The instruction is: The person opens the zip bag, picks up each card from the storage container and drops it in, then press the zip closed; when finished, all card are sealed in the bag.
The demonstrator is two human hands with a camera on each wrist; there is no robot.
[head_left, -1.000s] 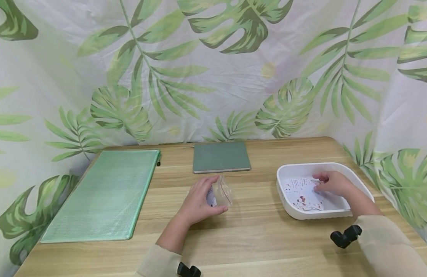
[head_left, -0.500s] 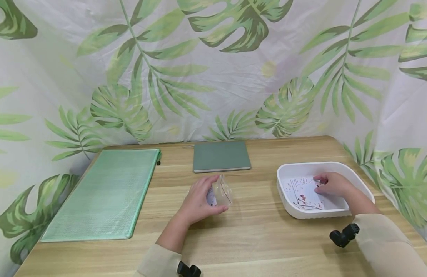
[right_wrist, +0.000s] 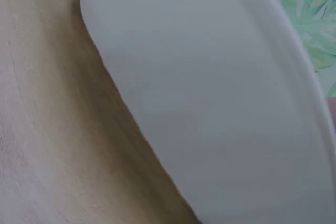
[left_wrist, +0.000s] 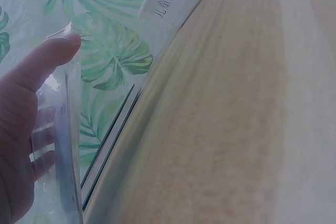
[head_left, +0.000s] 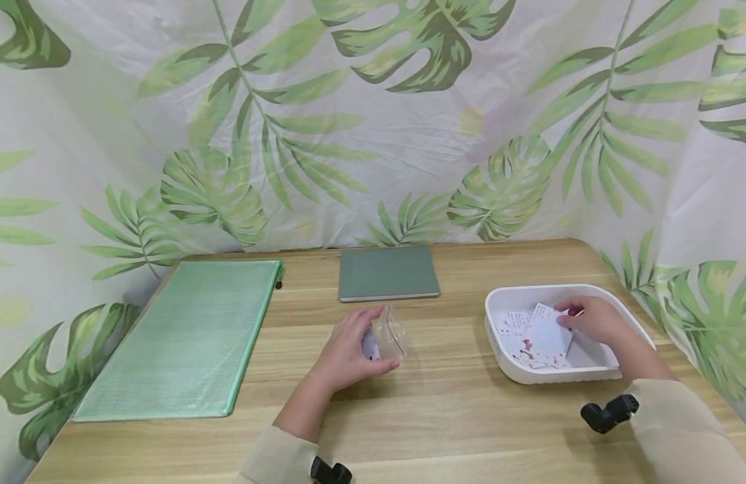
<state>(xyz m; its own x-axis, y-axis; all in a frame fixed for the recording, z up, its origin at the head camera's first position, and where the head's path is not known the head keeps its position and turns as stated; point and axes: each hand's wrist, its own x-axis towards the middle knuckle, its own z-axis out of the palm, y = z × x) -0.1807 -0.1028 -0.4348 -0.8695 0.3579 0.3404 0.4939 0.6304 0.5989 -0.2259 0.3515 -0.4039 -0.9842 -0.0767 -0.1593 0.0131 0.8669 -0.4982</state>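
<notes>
My left hand [head_left: 347,356] holds a clear zip bag [head_left: 390,336] upright over the table, thumb on one edge and fingers on the other. In the left wrist view the bag [left_wrist: 59,129] shows something flat inside. At the right my right hand [head_left: 593,321] reaches into a white basket [head_left: 499,356] and pinches a printed white card [head_left: 546,331] by its upper right edge. That card is tilted, over other printed cards [head_left: 511,329] on the basket floor. The right wrist view shows the basket's outer wall [right_wrist: 210,103], with the fingers hidden behind it.
A green notebook [head_left: 388,272] lies at the back of the wooden table [head_left: 433,423]. On the left is a green mesh zip pouch [head_left: 179,343]. A leaf-patterned cloth [head_left: 409,134] hangs behind the table. Black clips sit on both sleeves.
My right hand has lifted one edge of the top card, which is now tilted and turned above the others. The left hand and the bag have stayed in place.
</notes>
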